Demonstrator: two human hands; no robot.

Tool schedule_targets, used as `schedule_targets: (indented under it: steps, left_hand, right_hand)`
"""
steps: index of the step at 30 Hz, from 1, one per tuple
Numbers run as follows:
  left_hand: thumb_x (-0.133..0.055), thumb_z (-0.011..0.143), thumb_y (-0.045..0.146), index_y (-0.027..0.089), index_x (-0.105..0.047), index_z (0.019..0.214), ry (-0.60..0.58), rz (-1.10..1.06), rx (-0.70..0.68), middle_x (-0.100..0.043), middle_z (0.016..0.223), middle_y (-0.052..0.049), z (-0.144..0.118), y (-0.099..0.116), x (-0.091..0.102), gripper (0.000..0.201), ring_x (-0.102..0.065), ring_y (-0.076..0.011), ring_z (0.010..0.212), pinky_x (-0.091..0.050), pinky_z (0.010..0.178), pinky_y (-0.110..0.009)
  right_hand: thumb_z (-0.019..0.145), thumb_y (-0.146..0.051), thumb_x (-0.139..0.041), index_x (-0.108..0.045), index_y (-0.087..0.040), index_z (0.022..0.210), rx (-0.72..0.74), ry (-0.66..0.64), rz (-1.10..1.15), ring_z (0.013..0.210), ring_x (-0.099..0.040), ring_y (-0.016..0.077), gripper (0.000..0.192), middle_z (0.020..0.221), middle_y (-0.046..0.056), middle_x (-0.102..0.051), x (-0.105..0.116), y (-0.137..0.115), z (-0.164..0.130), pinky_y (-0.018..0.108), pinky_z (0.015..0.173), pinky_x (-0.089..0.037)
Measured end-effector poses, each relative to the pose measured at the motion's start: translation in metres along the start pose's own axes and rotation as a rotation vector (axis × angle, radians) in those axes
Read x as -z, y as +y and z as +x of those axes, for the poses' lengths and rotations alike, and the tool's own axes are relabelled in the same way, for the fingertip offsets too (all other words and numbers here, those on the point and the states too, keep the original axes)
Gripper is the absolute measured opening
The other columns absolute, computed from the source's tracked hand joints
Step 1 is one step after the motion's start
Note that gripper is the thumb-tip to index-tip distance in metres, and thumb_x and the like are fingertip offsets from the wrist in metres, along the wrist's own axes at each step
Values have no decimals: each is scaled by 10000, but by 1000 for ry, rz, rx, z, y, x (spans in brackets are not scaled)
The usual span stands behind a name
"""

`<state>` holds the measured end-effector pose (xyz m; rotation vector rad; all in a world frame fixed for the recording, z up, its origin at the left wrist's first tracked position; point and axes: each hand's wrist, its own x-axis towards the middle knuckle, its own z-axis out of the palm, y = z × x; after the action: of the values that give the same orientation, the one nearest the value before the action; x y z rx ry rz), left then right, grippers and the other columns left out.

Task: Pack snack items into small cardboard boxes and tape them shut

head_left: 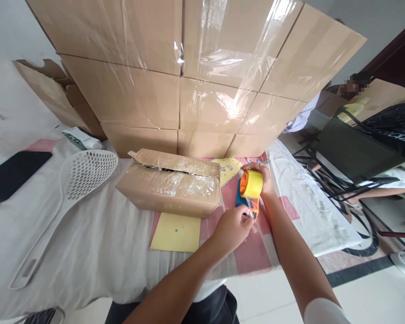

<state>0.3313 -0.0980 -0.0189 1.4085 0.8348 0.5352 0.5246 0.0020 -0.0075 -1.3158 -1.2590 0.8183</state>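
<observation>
My right hand (263, 176) is wrapped round a tape dispenser (251, 184) with a yellow and orange roll and a blue part at its side. At the dispenser's near end, the fingers of my left hand (234, 227) pinch the loose end of clear tape (250, 204). Just left of both hands lies a small cardboard box (168, 191), its top flap slightly raised along a gap and shiny tape over its front. A yellow sheet (175, 231) lies partly beneath the box.
Behind the small box rises a stack of taped cartons (138, 99). To the left are a white perforated skimmer (87, 175), a black phone (16, 173), a white-and-green tube (83, 137) and folded cardboard (54, 92). People sit near a chair (347, 144) at right.
</observation>
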Motion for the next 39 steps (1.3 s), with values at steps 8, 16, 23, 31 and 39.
schedule_targets:
  steps: [8,16,23,31,39]
  left_hand:
    - [-516,905,269,226,-615,899,95,97,-52,-770,791,-19,0,-2,-2,108,-565,-128,473,-394,546,-248]
    - [-525,902,262,221,-588,875,13,51,-97,-772,783,-2,0,-5,-3,80,-563,-110,473,-409,491,-221]
    - [-510,919,241,187,-629,947,90,-14,-79,-776,829,-28,5,-4,1,134,-523,-80,421,-417,460,-210]
    - [-491,922,208,171,-670,957,229,-37,-92,-752,815,-22,15,-6,4,187,-476,-64,411,-397,441,-202]
    - [-522,924,249,167,-678,943,222,17,-52,-769,820,-38,9,-13,6,178,-448,-67,396,-357,413,-203]
  right_hand:
    - [796,-558,-672,-655,-200,691,-124,445,39,696,-662,208,374,757,66,-694,23,-6,-47,340,641,-561]
    - [767,-568,-766,-718,-172,939,-319,41,207,724,-729,252,434,830,84,-759,-16,-12,-69,367,655,-608]
    - [807,-515,-739,-660,-174,960,-194,64,310,741,-736,235,382,818,83,-757,-22,-16,-49,332,634,-606]
    - [757,-429,-733,-590,-223,802,-158,233,420,657,-713,232,255,640,12,-665,-26,-5,-13,385,611,-625]
    - [753,-430,-740,-575,-220,774,-146,214,476,603,-684,214,268,650,13,-653,-30,-6,-20,367,560,-610]
